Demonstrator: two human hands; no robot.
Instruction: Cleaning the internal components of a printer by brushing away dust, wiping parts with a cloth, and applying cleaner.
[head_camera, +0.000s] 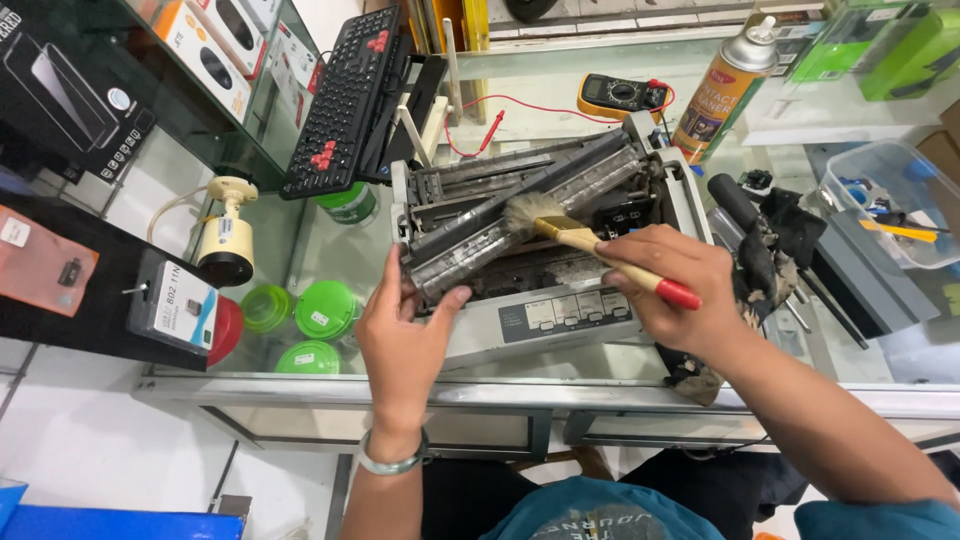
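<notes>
An opened grey printer (560, 320) sits on the glass counter with its cover off. My left hand (402, 335) grips the near end of a long dusty roller assembly (520, 215) that lies diagonally across the printer. My right hand (680, 290) holds a paintbrush (590, 245) with a wooden handle and red tip. Its bristles rest on the middle of the roller assembly.
A black keyboard (345, 95) with red keys leans at the back left. A yellow multimeter (620, 95) with red leads and a spray can (725, 85) stand behind the printer. Dirty black parts (765, 240) and a clear plastic bin (890, 195) lie right. Green tubs (305, 315) sit under the glass.
</notes>
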